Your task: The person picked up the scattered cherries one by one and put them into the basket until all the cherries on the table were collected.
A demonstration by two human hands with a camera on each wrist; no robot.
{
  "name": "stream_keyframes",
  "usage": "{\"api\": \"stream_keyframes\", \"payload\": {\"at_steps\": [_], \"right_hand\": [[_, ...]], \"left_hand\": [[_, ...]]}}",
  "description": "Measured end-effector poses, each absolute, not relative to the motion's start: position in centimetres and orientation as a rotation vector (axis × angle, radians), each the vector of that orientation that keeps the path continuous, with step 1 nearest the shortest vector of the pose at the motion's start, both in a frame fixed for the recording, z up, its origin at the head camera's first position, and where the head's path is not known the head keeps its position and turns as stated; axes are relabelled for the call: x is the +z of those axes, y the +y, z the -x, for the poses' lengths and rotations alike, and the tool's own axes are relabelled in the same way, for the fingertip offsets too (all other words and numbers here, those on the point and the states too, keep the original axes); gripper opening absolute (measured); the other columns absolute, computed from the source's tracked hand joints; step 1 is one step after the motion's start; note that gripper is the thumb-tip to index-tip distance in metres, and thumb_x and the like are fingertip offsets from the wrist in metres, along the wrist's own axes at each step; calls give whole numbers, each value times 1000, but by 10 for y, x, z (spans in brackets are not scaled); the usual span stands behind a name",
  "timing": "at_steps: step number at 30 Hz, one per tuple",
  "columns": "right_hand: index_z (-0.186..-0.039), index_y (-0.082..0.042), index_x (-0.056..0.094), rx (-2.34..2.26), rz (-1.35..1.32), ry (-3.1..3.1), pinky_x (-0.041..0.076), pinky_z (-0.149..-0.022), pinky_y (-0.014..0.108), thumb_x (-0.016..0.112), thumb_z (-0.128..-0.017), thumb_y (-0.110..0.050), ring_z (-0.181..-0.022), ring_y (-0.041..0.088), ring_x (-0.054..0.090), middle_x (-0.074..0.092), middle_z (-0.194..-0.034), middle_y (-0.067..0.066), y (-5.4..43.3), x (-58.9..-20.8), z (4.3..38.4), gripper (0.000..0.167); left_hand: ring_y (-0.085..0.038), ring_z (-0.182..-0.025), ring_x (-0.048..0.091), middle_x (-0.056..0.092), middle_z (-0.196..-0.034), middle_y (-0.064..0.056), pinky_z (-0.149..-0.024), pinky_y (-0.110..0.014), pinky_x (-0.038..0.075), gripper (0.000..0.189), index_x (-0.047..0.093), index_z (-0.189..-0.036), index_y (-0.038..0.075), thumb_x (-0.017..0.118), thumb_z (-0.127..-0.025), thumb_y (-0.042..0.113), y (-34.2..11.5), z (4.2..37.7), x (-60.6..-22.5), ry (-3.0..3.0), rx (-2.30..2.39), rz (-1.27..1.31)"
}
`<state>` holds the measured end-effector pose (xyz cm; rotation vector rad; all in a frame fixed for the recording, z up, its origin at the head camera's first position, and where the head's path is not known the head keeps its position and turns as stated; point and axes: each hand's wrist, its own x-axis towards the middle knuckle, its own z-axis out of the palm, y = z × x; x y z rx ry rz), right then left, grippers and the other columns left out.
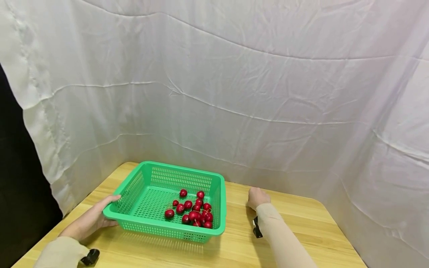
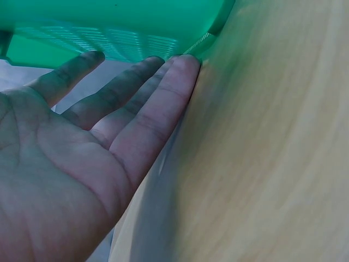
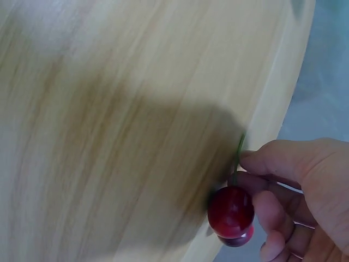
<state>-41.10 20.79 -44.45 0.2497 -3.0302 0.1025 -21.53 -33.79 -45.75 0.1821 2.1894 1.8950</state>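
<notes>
A green plastic basket (image 1: 164,227) with slotted walls is on the left of the wooden table in the head view. Inside it, several dark red cherries (image 1: 195,216) are gathered mostly toward the right end. My left hand (image 1: 94,219) holds the basket's left end, thumb over the rim; in the left wrist view its fingers (image 2: 158,109) reach along the underside of the green plastic. Over at the right, my right hand (image 3: 305,191) pinches the green stem (image 3: 238,158) of a cherry (image 3: 231,212). A second cherry (image 3: 238,238) shows partly hidden behind it.
The wooden table (image 1: 301,219) extends to the right of the basket, with rounded far corners. White cloth (image 1: 234,93) hangs close behind and along both sides. A black area (image 1: 20,178) stands at the far left.
</notes>
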Motion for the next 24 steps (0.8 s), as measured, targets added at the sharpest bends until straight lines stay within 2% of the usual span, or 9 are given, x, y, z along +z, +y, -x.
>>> {"api": "stream_keyframes", "payload": {"at_steps": [4, 7, 12, 15, 19, 22, 24], "right_hand": [[-65, -13, 62, 93, -265, -3019, 60, -69, 53, 84, -83, -11, -72, 25, 63, 70, -83, 6, 209, -444, 409, 29], [-63, -13, 60, 78, -302, -3012, 59, -66, 50, 82, -84, -9, -70, 23, 60, 68, -80, 5, 210, -443, 405, 31], [-61, -16, 65, 27, -370, -3003, 58, -63, 48, 76, -84, 0, -70, 22, 60, 69, -80, 4, 210, -440, 401, 30], [-62, -19, 68, 11, -405, -2990, 59, -62, 48, 77, -83, 1, -70, 21, 63, 71, -79, 2, 208, -439, 399, 31], [-54, -20, 56, 32, -459, -2961, 47, -53, 35, 75, -83, 5, -58, 15, 53, 62, -63, -2, 207, -438, 397, 42], [-54, -19, 52, 18, -506, -2928, 38, -52, 30, 81, -86, 0, -54, 11, 46, 57, -57, -4, 206, -437, 398, 48], [-56, -19, 58, -1, -522, -2912, 42, -53, 30, 88, -87, -8, -55, 10, 49, 61, -60, -5, 205, -436, 398, 44]], "left_hand": [[-11, -118, 68, 56, -147, -20, -104, -38, 56, 79, 4, -166, -12, 24, -117, 47, -338, 217, -457, 2187, 1883, -203], [-10, -117, 68, 55, -149, -23, -103, -36, 56, 80, 3, -165, -13, 23, -117, 47, -339, 217, -456, 2183, 1875, -207], [-11, -117, 68, 54, -148, -23, -107, -43, 57, 81, 3, -166, -12, 25, -117, 48, -338, 216, -455, 2186, 1883, -187], [-12, -117, 68, 56, -147, -22, -108, -46, 57, 80, 4, -165, -12, 25, -117, 48, -338, 215, -456, 2190, 1884, -194], [-11, -118, 67, 57, -146, -19, -107, -45, 56, 80, 4, -166, -12, 25, -117, 48, -337, 215, -457, 2182, 1892, -177], [-11, -118, 67, 56, -148, -20, -108, -46, 56, 80, 3, -166, -12, 26, -117, 47, -337, 215, -457, 2174, 1901, -172], [-11, -118, 67, 55, -149, -22, -108, -47, 56, 80, 2, -165, -13, 26, -117, 46, -337, 215, -457, 2169, 1906, -174]]}}
